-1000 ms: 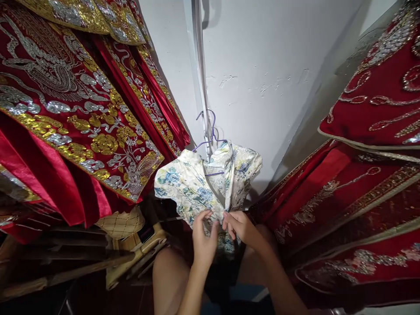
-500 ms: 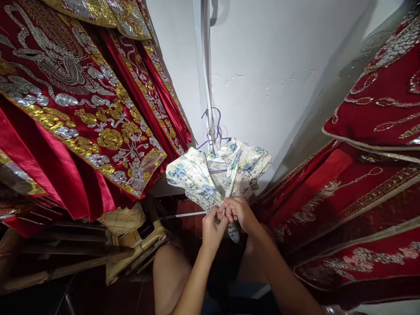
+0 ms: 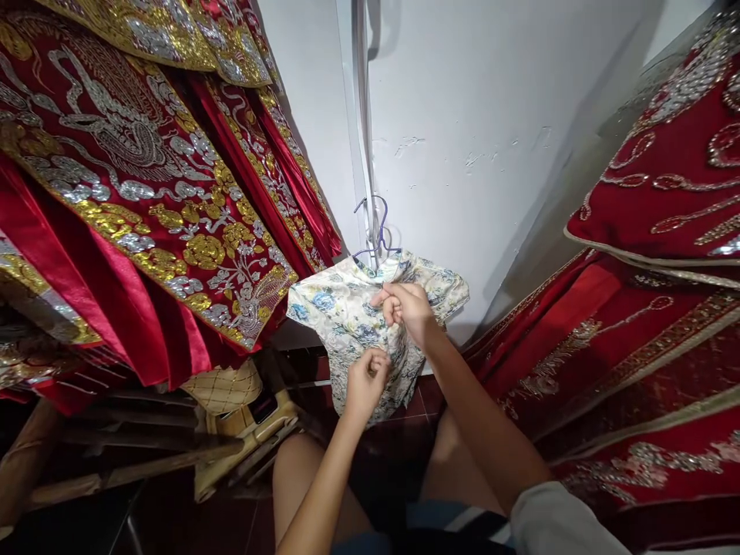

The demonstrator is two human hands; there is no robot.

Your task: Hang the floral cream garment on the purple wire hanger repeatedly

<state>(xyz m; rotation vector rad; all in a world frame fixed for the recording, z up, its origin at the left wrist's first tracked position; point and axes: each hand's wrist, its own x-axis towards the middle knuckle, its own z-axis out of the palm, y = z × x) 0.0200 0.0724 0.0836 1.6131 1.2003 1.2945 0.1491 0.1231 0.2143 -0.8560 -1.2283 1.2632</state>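
right hand: fingers pinched together on the chest of the small cream blue-floral satin dress, just under its collar | left hand: fingers clamped on the dress front lower down | dress hangs on a purple wire hanger against the white wall | red gold-and-silver embroidered garments on both sides | no readable writing

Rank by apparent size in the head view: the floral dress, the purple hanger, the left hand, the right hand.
1. floral dress
2. and 3. right hand and left hand: alike, not ranked
4. purple hanger, mostly hidden inside the dress
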